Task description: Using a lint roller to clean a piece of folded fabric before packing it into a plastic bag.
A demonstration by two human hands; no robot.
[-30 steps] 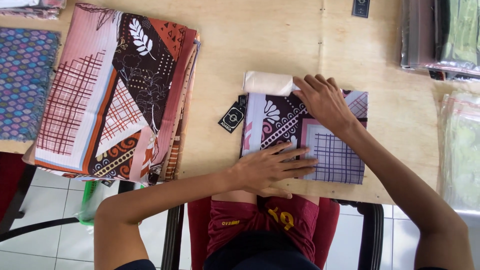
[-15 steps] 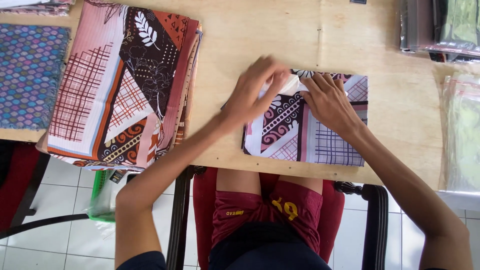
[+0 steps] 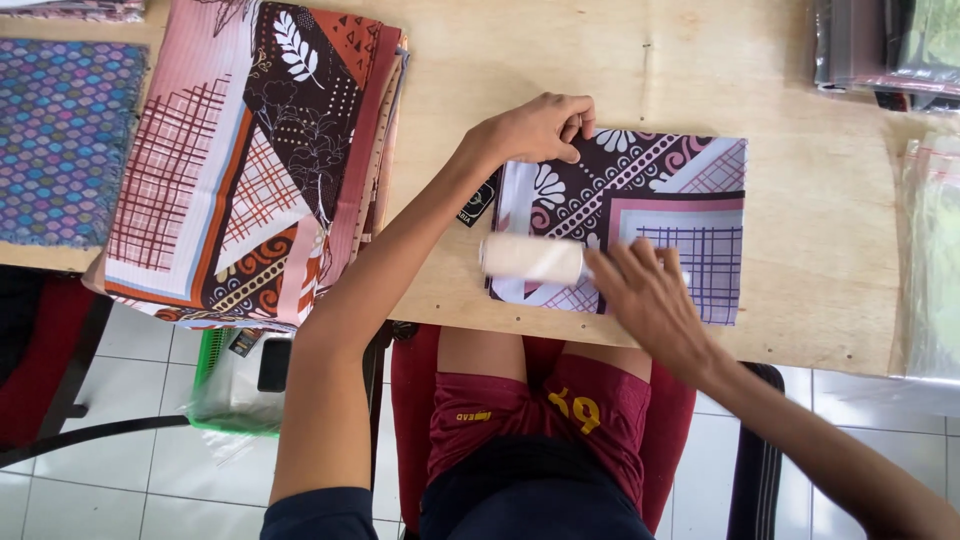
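Pinching the top left corner of the folded patterned cloth (image 3: 640,215), our left hand (image 3: 530,128) has its fingers curled shut on the fabric's edge, while our right hand (image 3: 650,295) lies palm down with fingers spread, touching the end of a cream lint roller (image 3: 532,258); we cannot tell whether that hand closes around a handle beneath it.

We sit at a wooden table (image 3: 800,120) of pale plywood that fills most of the view. On its left side rests a tall stack of folded cloths (image 3: 250,160) in pink, brown and orange, its near edge hanging over the table's rim. Farther left lies a purple patterned cloth (image 3: 60,140). Clear plastic bags (image 3: 935,250) sit at the right edge, well apart from our hands.

The folded patterned cloth lies flat near the table's front edge, directly before us, showing brown, white and checked lilac panels. The roller lies across its lower left part. A small black tag (image 3: 478,203) pokes out just beside the cloth's left edge.
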